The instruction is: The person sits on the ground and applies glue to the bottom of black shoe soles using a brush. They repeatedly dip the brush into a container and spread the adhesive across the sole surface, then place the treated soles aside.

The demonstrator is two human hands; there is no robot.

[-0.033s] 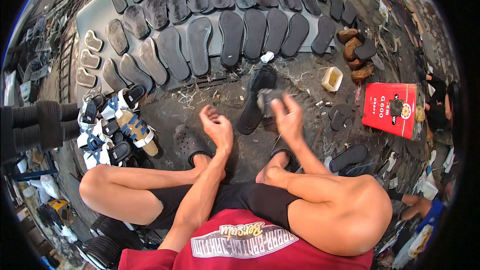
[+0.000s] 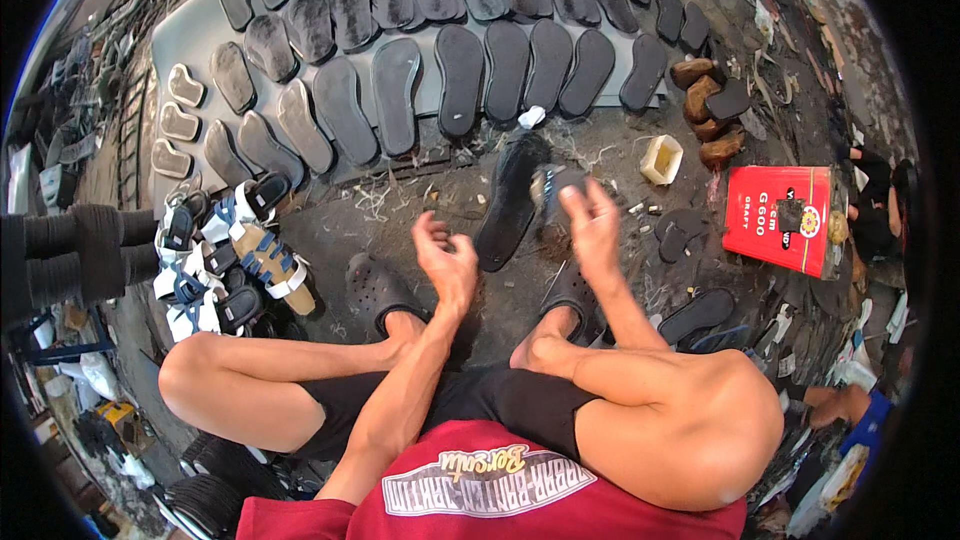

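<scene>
A long black shoe sole (image 2: pixel 508 202) lies on the dark ground in front of me, its far end fuzzy and its near end smooth. My right hand (image 2: pixel 596 236) is closed round a small dark brush (image 2: pixel 564 188) just right of the sole. Motion blurs this brush, and its bristle side faces the sole; whether they touch I cannot tell. To the left of the sole, my left hand (image 2: pixel 447 265) hangs empty, with loosely bent fingers apart. Beyond them, rows of dark soles (image 2: pixel 459 80) lie on a grey sheet (image 2: pixel 425 105).
Finished sandals (image 2: pixel 262 250) are heaped at the left. On the right stand a red tin (image 2: pixel 778 215), a pale cup (image 2: pixel 661 160) with yellowish contents and brown foot-shaped blocks (image 2: pixel 702 100). A loose black sole (image 2: pixel 697 316) lies near my right knee. My feet wear dark clogs (image 2: pixel 383 290).
My right hand has shifted right with the brush, away from the sole's middle. The left hand has moved slightly right, and its fingers have spread.
</scene>
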